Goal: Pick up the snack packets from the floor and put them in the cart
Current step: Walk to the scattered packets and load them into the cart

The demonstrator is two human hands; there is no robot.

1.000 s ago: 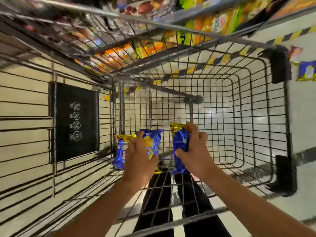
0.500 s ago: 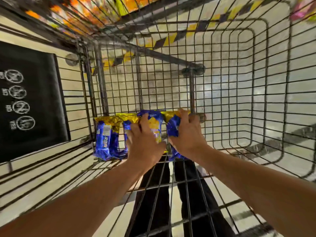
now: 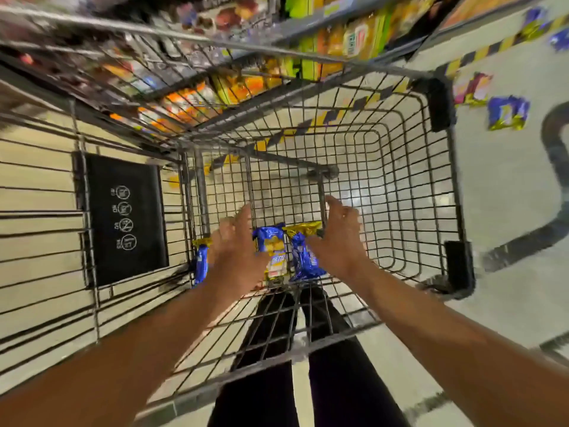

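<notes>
Three blue-and-gold snack packets lie on the bottom of the wire cart point(image 3: 409, 192): one at the left point(image 3: 201, 262), one in the middle point(image 3: 273, 254) and one on the right point(image 3: 303, 257). My left hand point(image 3: 237, 251) hovers above the left and middle packets with fingers spread, holding nothing. My right hand point(image 3: 338, 238) is raised beside the right packet, fingers loosely open and apart from it. More packets lie on the floor beyond the cart: a blue one point(image 3: 507, 114) and a pink one point(image 3: 472, 87).
A black warning panel point(image 3: 124, 220) covers part of the cart's left side. Store shelves with orange and yellow packages point(image 3: 348, 41) stand behind the cart. Yellow-black floor tape point(image 3: 480, 53) runs along the shelf base. My legs show under the cart.
Both hands have let go of the packets, which now lie on the cart bottom. The hands have lifted and opened, and the view has pulled back upward.
</notes>
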